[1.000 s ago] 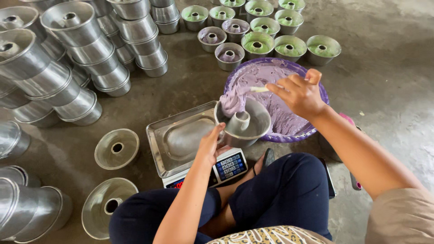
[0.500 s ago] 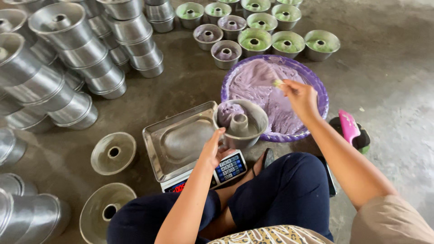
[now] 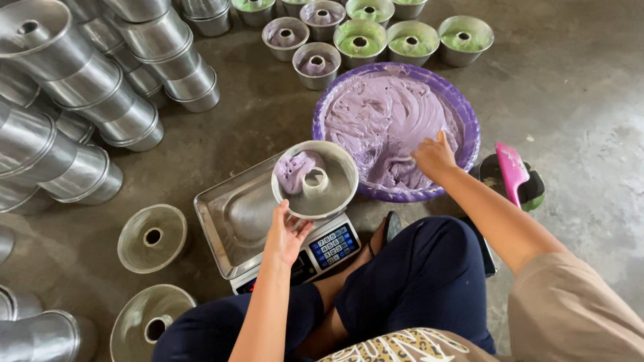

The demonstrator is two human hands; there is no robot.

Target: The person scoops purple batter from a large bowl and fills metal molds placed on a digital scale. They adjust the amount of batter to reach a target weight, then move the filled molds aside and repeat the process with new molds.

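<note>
Change since earlier frame: the right hand [image 3: 435,155] has dropped from above the basin into the purple batter; the left hand has stayed on the pan's rim.
Far left: stacks of empty metal ring pans [image 3: 100,94] lie on their sides, with two single empty pans [image 3: 152,237] on the floor nearer the knees.
Left hand [image 3: 285,234]: fingers pinched on the near rim of the ring pan [image 3: 315,179], holding it tilted over the scale's steel tray [image 3: 235,218].
Ring pan contents: one dollop of purple batter on the left side of the centre tube; the rest is bare metal.
Scale [image 3: 322,249]: its keypad faces the person, just under the pan.
Right hand: fingers curled down into the batter at the near edge of the purple basin [image 3: 463,110]; what they close on cannot be told.
Doing it well: I judge a full, compact scoop carried straight over, with the pan kept steady, would limit drips.
Back row: small filled pans [image 3: 355,37], some green, some purple.
Right: pink scraper [image 3: 512,171] lying on a dark object.
Surface and room: bare grey concrete floor [image 3: 577,100], stained; the person sits low on it.
</note>
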